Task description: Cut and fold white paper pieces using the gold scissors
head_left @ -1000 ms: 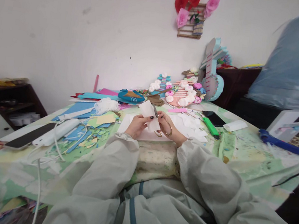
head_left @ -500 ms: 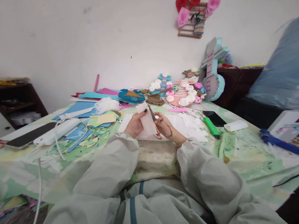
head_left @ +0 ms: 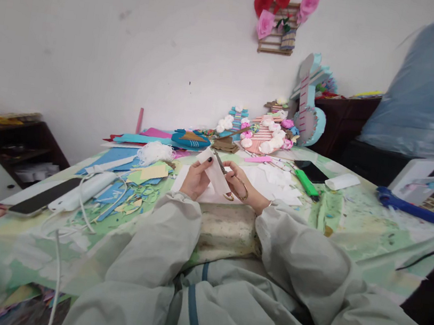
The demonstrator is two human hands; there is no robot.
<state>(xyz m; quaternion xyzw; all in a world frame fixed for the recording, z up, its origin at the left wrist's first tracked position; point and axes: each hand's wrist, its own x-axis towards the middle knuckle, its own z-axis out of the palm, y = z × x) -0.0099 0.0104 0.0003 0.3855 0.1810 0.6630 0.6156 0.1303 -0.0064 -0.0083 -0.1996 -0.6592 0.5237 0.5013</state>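
My left hand (head_left: pixel 197 179) pinches a piece of white paper (head_left: pixel 217 177), tilted above the table edge. My right hand (head_left: pixel 237 180) is closed on scissors (head_left: pixel 229 196) with gold-coloured handles. Their dark blades lie along the paper's upper right edge; whether they bite into it I cannot tell. Beneath and beyond my hands are white sheets (head_left: pixel 183 175), and white paper pieces (head_left: pixel 276 184) lie to the right.
Blue and green paper scraps (head_left: pixel 127 198), white string (head_left: pixel 156 152), a power strip (head_left: pixel 82 191) and a phone (head_left: pixel 46 195) lie left. Right are a green utility knife (head_left: pixel 306 183), another phone (head_left: pixel 311 171) and a blue glue gun (head_left: pixel 410 206). Paper-flower crafts (head_left: pixel 263 137) stand at the back.
The scissor handles have come closer together as my right hand closes. The paper and my left hand stay almost where they were.
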